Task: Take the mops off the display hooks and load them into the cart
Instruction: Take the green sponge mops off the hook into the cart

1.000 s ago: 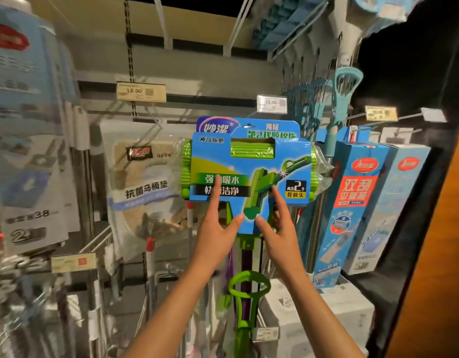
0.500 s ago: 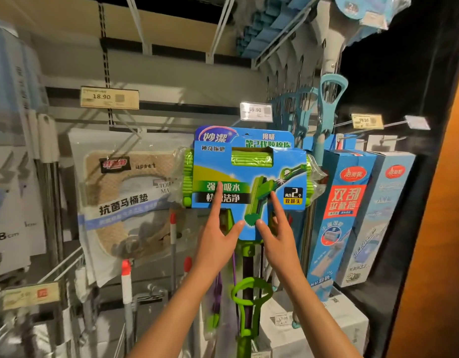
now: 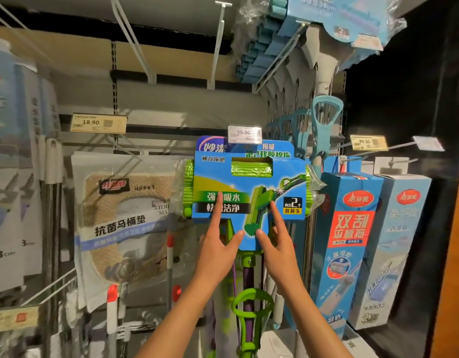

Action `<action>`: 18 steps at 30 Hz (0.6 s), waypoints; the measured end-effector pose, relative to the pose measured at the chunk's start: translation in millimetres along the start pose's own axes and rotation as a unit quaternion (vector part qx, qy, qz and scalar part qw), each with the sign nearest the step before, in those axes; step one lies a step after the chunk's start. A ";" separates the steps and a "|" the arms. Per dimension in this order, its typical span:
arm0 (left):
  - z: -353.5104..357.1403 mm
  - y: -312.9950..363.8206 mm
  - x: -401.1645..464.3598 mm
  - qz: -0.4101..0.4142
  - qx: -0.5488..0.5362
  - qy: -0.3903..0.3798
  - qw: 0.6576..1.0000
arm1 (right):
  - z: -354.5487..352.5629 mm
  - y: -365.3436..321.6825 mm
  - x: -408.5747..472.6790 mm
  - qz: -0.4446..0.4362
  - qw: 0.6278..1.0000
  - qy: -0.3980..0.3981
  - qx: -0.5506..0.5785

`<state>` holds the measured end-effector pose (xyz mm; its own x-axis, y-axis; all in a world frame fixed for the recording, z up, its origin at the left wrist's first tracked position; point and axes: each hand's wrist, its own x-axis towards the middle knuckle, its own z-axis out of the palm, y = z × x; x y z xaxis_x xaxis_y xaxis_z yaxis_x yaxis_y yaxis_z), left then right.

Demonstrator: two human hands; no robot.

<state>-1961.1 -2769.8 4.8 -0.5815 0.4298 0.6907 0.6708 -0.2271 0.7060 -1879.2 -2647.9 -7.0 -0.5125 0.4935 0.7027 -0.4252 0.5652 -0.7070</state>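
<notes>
A: Where's the mop?

B: The green sponge mop [image 3: 249, 192] hangs upright at the middle of the display, its head wrapped in a glossy blue cardboard sleeve with a cut-out window showing the ribbed green roller. Crinkled clear plastic covers the roller's ends on either side of the card. Below the sleeve run a purple and green shaft and a rounded green plastic loop handle [image 3: 251, 304].

A: And the hands?

B: The left hand [image 3: 216, 254] lies against the lower front of the sleeve, fingers spread, index finger straight up over the printed band, thumb angled toward the card's narrow lower tab. The right hand [image 3: 277, 250] mirrors it on the other side of that tab, index finger and thumb on the card's front, fingers spread. Neither grip is curled round anything that I can see.

A: What's around the mop?

B: Left of it, a soft plastic pouch holding a beige quilted toilet seat pad [image 3: 125, 228]. Right of it, tall blue cartons [image 3: 349, 241]. Above and right, teal-handled mops [image 3: 324, 120] hang on wire hooks. A price tag [image 3: 244, 134] sits just above the sleeve.
</notes>
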 end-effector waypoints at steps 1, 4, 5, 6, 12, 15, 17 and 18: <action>2.2 -1.4 1.3 -0.001 -0.001 0.005 1.000 | -1.4 2.1 1.9 0.001 1.000 -0.002 0.004; 9.9 -5.0 3.1 -0.006 0.008 0.021 1.000 | -5.8 8.3 5.6 -0.001 1.000 -0.010 0.008; 11.5 -5.8 3.5 -0.008 0.011 0.023 1.000 | -6.4 9.9 6.7 0.000 1.000 -0.012 0.008; 13.0 -6.8 3.5 -0.010 0.013 0.023 1.000 | -6.7 11.1 7.5 0.000 1.000 -0.014 0.009; 22.8 -10.1 -1.4 -0.024 0.023 0.019 0.999 | -12.3 19.9 5.6 -0.005 1.000 -0.011 0.024; 26.0 -12.0 -4.6 -0.024 0.029 0.024 0.999 | -14.5 24.7 2.2 -0.004 1.000 -0.012 0.023; 27.4 -13.3 -7.0 -0.024 0.033 0.025 0.999 | -14.6 27.4 0.2 -0.003 1.000 -0.015 0.027; 28.0 -13.7 -8.4 -0.025 0.033 0.026 0.999 | -14.3 28.3 -0.3 -0.003 0.999 -0.016 0.030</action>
<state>-1952.4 -2745.9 -15.0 -0.6371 0.3927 0.6633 0.6682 -0.1477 0.7292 -1880.4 -2622.7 -26.1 -0.5338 0.4680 0.7043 -0.4710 0.5271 -0.7073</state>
